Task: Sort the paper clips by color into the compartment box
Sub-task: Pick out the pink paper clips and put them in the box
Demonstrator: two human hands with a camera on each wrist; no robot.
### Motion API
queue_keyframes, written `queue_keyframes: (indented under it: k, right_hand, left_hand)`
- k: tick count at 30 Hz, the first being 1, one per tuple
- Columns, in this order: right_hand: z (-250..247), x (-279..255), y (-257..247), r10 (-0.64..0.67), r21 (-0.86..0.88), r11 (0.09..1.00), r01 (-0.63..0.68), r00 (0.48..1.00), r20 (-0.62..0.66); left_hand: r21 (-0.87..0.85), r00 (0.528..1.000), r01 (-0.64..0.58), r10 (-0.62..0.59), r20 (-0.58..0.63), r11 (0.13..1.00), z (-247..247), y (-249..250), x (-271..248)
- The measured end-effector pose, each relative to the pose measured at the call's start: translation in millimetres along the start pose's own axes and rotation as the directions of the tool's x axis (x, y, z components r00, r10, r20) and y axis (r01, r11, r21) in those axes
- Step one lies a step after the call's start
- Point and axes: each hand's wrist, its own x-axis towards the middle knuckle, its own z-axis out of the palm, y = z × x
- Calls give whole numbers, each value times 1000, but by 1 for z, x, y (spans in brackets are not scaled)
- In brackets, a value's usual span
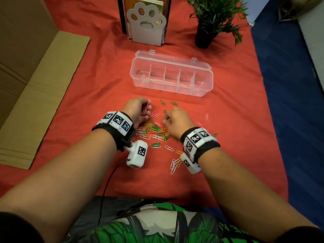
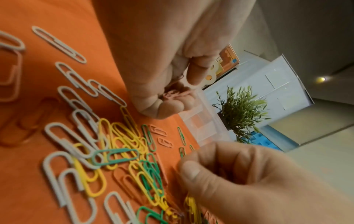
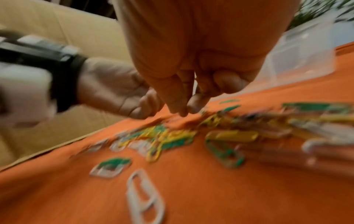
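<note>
A clear compartment box (image 1: 175,88) stands open on the red cloth, its compartments looking empty. Before it lies a mixed pile of paper clips (image 1: 154,131), yellow, green, white and pink. My left hand (image 1: 142,109) hovers at the pile's far left and grips a small bunch of pink clips (image 2: 172,94) in its curled fingers. My right hand (image 1: 167,118) is just right of it over the pile, thumb and fingertips (image 3: 182,109) pinched together close to the cloth. Blur hides whether a clip is between them. Loose pink clips (image 1: 155,114) lie between both hands.
Two green clips (image 1: 168,103) lie nearer the box, and white clips (image 1: 173,165) by my right wrist. A paw-shaped book stand (image 1: 147,25) and a potted plant (image 1: 205,35) stand behind the box. Flattened cardboard (image 1: 35,95) lies left, a blue surface (image 1: 289,102) right.
</note>
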Motion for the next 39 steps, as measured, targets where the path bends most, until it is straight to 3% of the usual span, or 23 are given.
queue_keyframes:
  k: [2, 4, 7, 9, 10, 13, 15, 19, 22, 23, 24, 25, 27, 28, 32, 33, 35, 39]
  right_hand:
    - [11, -3, -8, -32, -3, 999, 32, 999, 13]
    - [18, -4, -12, -67, -43, 997, 66, 997, -28]
    - [22, -4, -12, -86, -92, 993, 79, 994, -70]
    - [22, -5, -10, -53, -77, 996, 49, 997, -50]
    - [20, -5, -7, -25, -60, 998, 23, 999, -36]
    - [9, -9, 5, 95, 94, 992, -88, 993, -72]
    - [0, -9, 18, 225, 323, 929, -182, 969, -100]
    - [-15, -8, 41, 410, 781, 553, -290, 911, 48]
    - [-27, -9, 44, 404, 933, 224, -281, 898, 173]
    - [-29, -8, 43, 393, 949, 152, -276, 898, 198]
    - [-29, -7, 40, 388, 947, 155, -280, 899, 202]
    - [-27, -4, 38, 385, 923, 245, -296, 904, 187]
    - [-21, 4, 31, 378, 748, 578, -328, 919, 111]
    - [-19, 8, 27, 361, 639, 699, -322, 930, 74]
    - [-12, 18, 15, 285, 261, 928, -266, 958, -37]
    - [-10, 18, 14, 246, 143, 962, -233, 966, -79]
    - [-5, 16, 11, 152, -84, 983, -163, 981, -119]
    - [0, 9, 4, 27, -267, 962, -63, 990, -136]
  left_hand:
    - [83, 999, -40, 42, -17, 996, 0, -1, 5]
    - [405, 983, -162, 184, -14, 900, 0, -4, 11]
    - [811, 921, -280, 381, 76, 514, -2, -13, 12]
    - [916, 886, -291, 440, 149, 275, -2, -19, 11]
    - [933, 879, -289, 444, 171, 214, -2, -22, 11]
    - [941, 872, -292, 453, 188, 170, 1, -26, 8]
    - [942, 882, -289, 430, 194, 169, 3, -27, 6]
    - [928, 890, -313, 403, 213, 203, 3, -28, 3]
    - [908, 894, -319, 405, 192, 273, 2, -26, 1]
    - [903, 896, -320, 401, 190, 286, 1, -25, 1]
    - [898, 900, -319, 394, 186, 304, 0, -26, 1]
    - [886, 901, -323, 394, 181, 333, 0, -26, 1]
    - [844, 906, -330, 392, 158, 423, 0, -26, 0]
    - [817, 915, -321, 380, 137, 478, 1, -26, -1]
    - [638, 966, -220, 257, 36, 738, 1, -26, 3]
    - [612, 969, -209, 248, 22, 763, 0, -25, 3]
    - [644, 959, -235, 282, 31, 728, -1, -22, 1]
    - [859, 911, -271, 405, 82, 434, -1, -19, -1]
